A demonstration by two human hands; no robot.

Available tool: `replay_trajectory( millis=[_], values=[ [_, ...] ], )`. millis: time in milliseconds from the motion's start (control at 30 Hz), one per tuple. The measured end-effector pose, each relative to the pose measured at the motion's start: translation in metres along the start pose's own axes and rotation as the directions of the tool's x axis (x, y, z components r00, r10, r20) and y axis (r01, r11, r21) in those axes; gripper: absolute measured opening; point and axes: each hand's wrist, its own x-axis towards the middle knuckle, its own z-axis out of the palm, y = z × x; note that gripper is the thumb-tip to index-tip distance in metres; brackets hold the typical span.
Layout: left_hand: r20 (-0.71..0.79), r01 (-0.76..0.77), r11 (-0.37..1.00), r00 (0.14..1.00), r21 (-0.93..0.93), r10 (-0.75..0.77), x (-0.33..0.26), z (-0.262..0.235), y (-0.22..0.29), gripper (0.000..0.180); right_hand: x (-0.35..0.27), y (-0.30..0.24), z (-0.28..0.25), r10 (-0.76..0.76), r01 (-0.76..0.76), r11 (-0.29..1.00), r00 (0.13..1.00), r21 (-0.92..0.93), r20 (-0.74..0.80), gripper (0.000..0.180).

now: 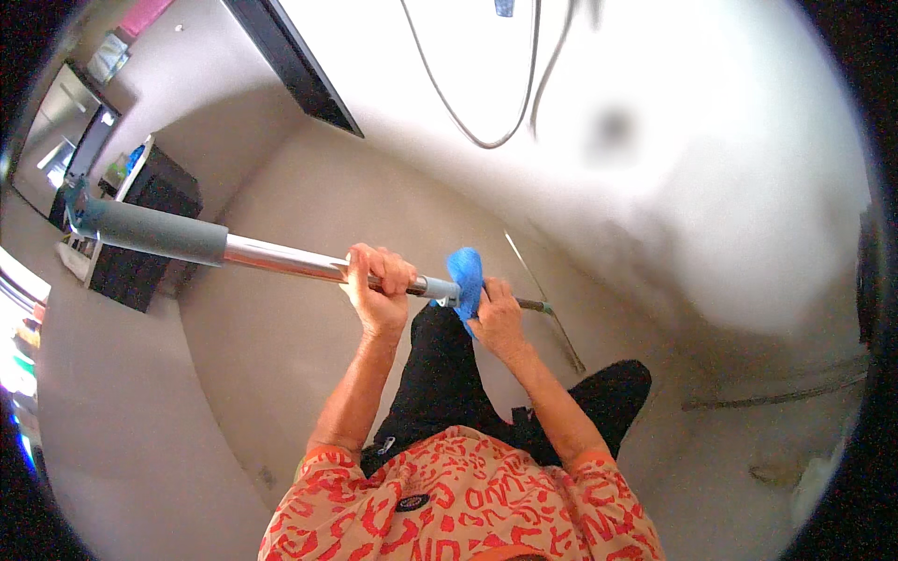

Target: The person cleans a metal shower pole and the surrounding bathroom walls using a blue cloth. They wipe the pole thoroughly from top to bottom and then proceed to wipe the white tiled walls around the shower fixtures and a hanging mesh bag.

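A long metal pole (290, 261) with a thick grey foam grip (168, 232) slants across in front of me from upper left to lower right. My left hand (379, 280) is closed round its shaft near the middle. Just right of that, my right hand (497, 318) pinches a bright blue cloth (465, 271) against the pole, beside a light grey collar (440, 290). Past my right hand, the darker thin end of the pole meets a long narrow crossbar (559, 332) by the floor. The fingertips behind the cloth are hidden.
Below lies a beige floor (281, 196), bounded by a white wall (730, 112) where a grey hose (456, 122) hangs in a loop. A black cabinet (154, 234) with small items stands left, near the grip's end. My black-trousered legs are beneath the pole.
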Motion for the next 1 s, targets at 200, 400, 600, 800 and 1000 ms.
replay_trajectory(
  millis=[200, 400, 600, 800, 1000],
  values=[
    [0.010, 0.049, 0.998, 0.999, -0.045, -0.049, 0.009, 0.003, -0.002, 0.045, -0.008, 0.023, 0.008, 0.078, -0.078, 0.997, 0.997, -0.023, -0.007, 0.038],
    [-0.005, 0.109, 0.994, 0.994, -0.015, -0.110, 0.023, 0.001, -0.012, 0.044, 0.005, 0.031, 0.001, 0.102, -0.102, 0.995, 0.982, -0.004, 0.159, 0.040],
    [-0.010, 0.192, 0.980, 0.981, -0.044, -0.192, 0.051, 0.014, -0.001, 0.037, 0.029, 0.026, -0.008, 0.153, -0.150, 0.988, 0.969, -0.033, 0.194, 0.040],
    [-0.140, 0.203, 0.975, 0.972, 0.089, -0.190, 0.021, 0.027, -0.005, 0.017, -0.023, 0.051, 0.002, 0.251, -0.242, 0.968, 0.911, -0.068, 0.328, 0.043],
    [-0.092, -0.039, 0.997, 0.995, 0.072, 0.046, 0.045, 0.027, 0.109, 0.059, -0.049, 0.040, 0.014, 0.210, -0.185, 0.976, 0.943, -0.116, 0.260, 0.038]
  ],
)
